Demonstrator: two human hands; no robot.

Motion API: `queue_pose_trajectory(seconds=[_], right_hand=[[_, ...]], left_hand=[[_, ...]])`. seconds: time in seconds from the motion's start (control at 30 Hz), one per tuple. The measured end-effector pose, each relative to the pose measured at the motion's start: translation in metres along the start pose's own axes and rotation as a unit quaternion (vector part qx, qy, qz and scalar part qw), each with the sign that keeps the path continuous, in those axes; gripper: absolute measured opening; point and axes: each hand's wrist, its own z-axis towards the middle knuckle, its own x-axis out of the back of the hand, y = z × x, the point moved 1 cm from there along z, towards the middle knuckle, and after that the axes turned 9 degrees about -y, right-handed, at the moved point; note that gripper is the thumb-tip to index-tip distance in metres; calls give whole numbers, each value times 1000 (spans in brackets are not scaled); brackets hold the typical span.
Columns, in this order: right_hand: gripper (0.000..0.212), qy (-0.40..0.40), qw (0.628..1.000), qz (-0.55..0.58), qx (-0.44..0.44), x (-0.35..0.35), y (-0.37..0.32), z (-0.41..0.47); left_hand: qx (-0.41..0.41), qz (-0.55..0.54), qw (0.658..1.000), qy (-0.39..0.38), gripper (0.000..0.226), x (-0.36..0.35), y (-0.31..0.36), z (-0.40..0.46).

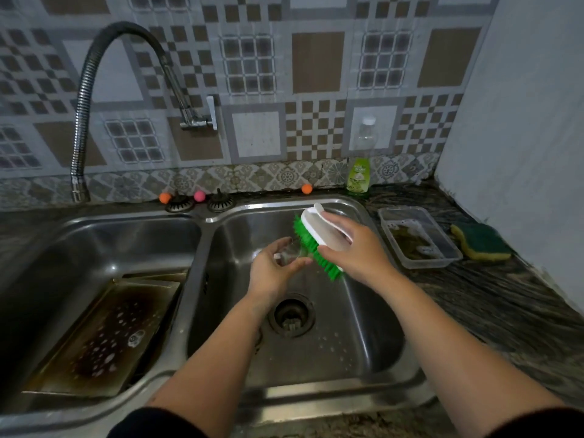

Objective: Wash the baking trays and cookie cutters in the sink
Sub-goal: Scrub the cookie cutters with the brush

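Head view: left hand (274, 270) grips a small cutter (292, 252); right hand (354, 251) grips the brush (311, 238), lying near-right to far-left.

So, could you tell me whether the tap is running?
Off, it seems: no stream falls from the tap, whose spout hangs over the left basin.
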Motion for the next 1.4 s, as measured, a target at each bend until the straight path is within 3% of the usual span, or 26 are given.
queue_pose_trajectory(seconds=[0.1, 0.23, 0.37, 0.47, 0.6, 0.77, 0.87, 0.97, 1.17, 1.27, 1.4], right_hand=[[64, -48, 998, -41, 8, 1, 4, -9], [64, -15, 998, -54, 4, -1, 3, -11], [66, -34, 993, -112, 8, -6, 3, -13], [66, 9, 994, -105, -8, -6, 4, -11], [67, -52, 988, -141, 29, -21, -8, -12], [67, -15, 981, -184, 66, -55, -26, -7], [67, -22, 972, -226, 60, -74, -36, 2], [69, 8, 983, -185, 13, -82, -41, 17], [67, -25, 986, -166, -22, -119, -42, 16], [67, -27, 986, -159, -50, -135, -31, 13], [71, -10, 989, -115, -88, -151, -13, 7]], left_hand=[[3, 18, 1000, 8, 59, 10, 1, 3], [-10, 54, 998, 25, 54, 12, 5, -1], [-27, 117, 992, 46, 62, 20, 3, 0], [-38, 175, 982, 53, 63, 22, 3, -5], [-50, 228, 970, 66, 60, 31, 4, -9], [-48, 233, 967, 88, 51, 56, 4, -12], [-12, 253, 962, 102, 57, 88, -9, -14], [47, 238, 963, 115, 61, 125, -30, -18], [182, 239, 948, 101, 50, 199, -103, -29], [264, 298, 917, 36, 56, 233, -139, -35], [293, 324, 899, -26, 60, 255, -167, -33]])
